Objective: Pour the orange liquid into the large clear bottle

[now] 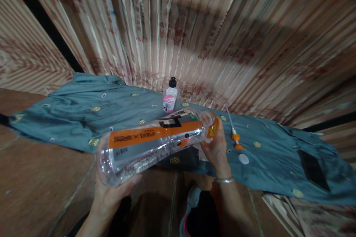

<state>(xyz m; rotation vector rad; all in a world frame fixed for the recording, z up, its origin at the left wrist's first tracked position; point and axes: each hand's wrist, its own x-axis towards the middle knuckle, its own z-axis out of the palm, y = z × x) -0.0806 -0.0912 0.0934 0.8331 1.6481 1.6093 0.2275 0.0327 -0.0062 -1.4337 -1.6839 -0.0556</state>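
Clear plastic bottle (155, 137), orange-labelled, tilts across the frame's centre: your right hand's (217, 150) fingers clamp its amber neck end, your left hand (111, 194) closes round its base. Beyond, a black-capped bottle (169, 99) stands upper centre; orange-and-white pump (236, 137), white disc (244, 159) and black phone (314, 170) lie at right on teal cloth (119, 102).

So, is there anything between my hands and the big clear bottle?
Nothing visible. The left hand supports the bottle at its base, and the right hand is around the neck end. The small black-capped bottle stands beyond it, not between.
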